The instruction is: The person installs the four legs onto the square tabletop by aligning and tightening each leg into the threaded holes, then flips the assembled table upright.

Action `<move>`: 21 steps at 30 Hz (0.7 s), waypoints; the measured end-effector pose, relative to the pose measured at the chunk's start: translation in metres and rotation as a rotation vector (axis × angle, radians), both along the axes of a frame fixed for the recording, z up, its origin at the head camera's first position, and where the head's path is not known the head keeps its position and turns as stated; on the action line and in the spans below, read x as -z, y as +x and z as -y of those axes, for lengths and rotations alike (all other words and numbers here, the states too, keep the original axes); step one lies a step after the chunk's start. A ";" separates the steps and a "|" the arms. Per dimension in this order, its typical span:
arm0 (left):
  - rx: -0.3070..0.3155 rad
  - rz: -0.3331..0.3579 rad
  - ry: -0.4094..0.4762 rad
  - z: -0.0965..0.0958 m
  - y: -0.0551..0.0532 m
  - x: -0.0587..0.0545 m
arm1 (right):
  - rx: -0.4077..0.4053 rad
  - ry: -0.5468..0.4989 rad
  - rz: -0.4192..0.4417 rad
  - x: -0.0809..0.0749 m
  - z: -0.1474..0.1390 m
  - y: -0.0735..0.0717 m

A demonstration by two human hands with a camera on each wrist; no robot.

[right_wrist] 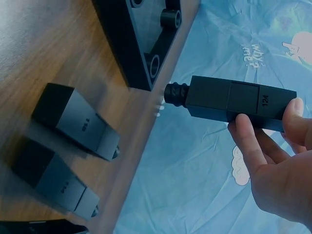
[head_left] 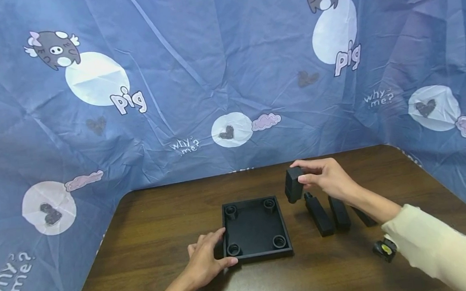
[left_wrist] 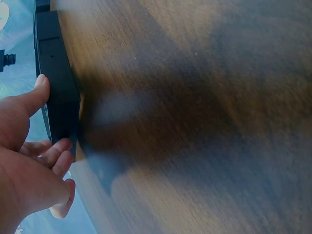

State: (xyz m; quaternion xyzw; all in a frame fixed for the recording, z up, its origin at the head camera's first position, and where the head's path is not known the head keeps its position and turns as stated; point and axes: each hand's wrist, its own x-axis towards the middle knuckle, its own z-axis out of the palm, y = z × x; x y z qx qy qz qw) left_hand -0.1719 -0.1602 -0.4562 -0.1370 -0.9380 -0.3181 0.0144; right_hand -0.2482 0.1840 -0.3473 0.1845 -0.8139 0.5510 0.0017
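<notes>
A square black panel point(head_left: 256, 228) with a raised rim lies on the table, a round threaded socket standing in each corner. My left hand point(head_left: 206, 257) holds its near left corner, thumb on the front edge and fingers along the left side. Right of the panel, my right hand point(head_left: 329, 177) grips a black rectangular leg point(head_left: 293, 183) by its upper end, raised over the table. In the right wrist view this leg point(right_wrist: 239, 101) shows a threaded screw end pointing away from the fingers and the number 124 on one face.
Three similar black legs, a left one point(head_left: 320, 217), a middle one point(head_left: 340, 214) and a right one point(head_left: 364, 217), lie on the wooden table point(head_left: 160, 215) below my right forearm. A small black object with a yellow spot point(head_left: 385, 248) is by the right sleeve. Blue printed cloth point(head_left: 194, 75) hangs behind.
</notes>
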 end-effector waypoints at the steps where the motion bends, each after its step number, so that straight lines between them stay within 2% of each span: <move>1: -0.001 -0.001 0.001 0.000 0.000 0.000 | -0.005 -0.007 0.005 0.000 0.002 0.000; 21: 0.009 -0.004 0.005 0.000 0.000 -0.001 | -0.100 -0.039 0.054 -0.003 0.040 -0.014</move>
